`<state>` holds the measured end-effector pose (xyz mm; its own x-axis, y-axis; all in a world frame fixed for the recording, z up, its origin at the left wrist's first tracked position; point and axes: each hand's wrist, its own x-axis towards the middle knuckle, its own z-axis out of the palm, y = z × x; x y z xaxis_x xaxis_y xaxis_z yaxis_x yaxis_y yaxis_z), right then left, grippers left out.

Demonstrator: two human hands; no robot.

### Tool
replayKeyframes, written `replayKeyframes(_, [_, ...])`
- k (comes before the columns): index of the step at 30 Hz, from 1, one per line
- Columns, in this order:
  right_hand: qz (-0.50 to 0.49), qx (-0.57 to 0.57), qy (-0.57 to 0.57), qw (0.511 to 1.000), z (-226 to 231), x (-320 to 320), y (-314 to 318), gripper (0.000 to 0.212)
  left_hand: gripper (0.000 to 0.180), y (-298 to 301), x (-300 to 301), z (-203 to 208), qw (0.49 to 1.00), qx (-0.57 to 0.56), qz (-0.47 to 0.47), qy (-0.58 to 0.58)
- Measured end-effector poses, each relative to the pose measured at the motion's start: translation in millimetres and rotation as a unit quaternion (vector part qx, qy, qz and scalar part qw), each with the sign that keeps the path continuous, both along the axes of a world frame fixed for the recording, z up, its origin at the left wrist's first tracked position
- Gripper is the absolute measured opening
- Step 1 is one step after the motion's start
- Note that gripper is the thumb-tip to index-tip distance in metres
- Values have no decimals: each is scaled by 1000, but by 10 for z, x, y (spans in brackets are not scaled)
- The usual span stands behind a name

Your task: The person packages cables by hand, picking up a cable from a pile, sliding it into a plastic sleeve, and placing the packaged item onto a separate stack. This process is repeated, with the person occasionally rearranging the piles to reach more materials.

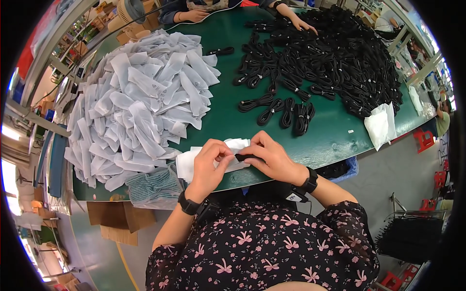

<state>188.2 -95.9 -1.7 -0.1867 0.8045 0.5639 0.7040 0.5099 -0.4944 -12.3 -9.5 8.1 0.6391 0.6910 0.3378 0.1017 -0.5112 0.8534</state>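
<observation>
My left hand (209,164) is closed, its fingertips pinched at a thin white bag (232,169) near the table's front edge. Close beside it, my right hand (273,159) grips a black cable bundle (241,157), of which only a dark end shows between the fingers. The cable's end points toward the left fingertips; whether it is inside the bag I cannot tell. More flat white bags (185,167) lie under and left of my left hand. Past my hands, several coiled black cables (287,112) rest on the green table (218,116).
A tall heap of filled whitish bags (145,92) covers the left side. Black cables (349,58) are piled at the far right, where a co-worker's hand (302,23) reaches in. A white plastic bag (380,127) hangs over the right edge; a bag of teal material (154,186) sits front left.
</observation>
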Motion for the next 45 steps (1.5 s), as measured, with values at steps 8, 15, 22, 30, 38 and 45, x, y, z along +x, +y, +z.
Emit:
replayKeyframes(8, [5,13,232,973,252,-167,167,33,6,235,40,147,969,-208,-34,-127])
replayKeyframes(15, [-160,-71,34,984,155,531,315,31,17,1124,-621,619,947,-205,134,-210])
replayKeyframes(22, [-180,-82,-201,960,-207,662,272,37,21,291,-209,199,991,64,71,92])
replayKeyframes(30, [-133,-42,-233,962,-148,579,232,33,12,-5,55,-449,976,169,46,128])
replayKeyframes(38, [-128,-132,-24,983,-45,403,94,23,8,-17,14,-411,993,-32,71,89])
replayKeyframes(45, [-25,-153,35,987,4,204,-9,22,6,6,-1,-390,985,-146,75,59])
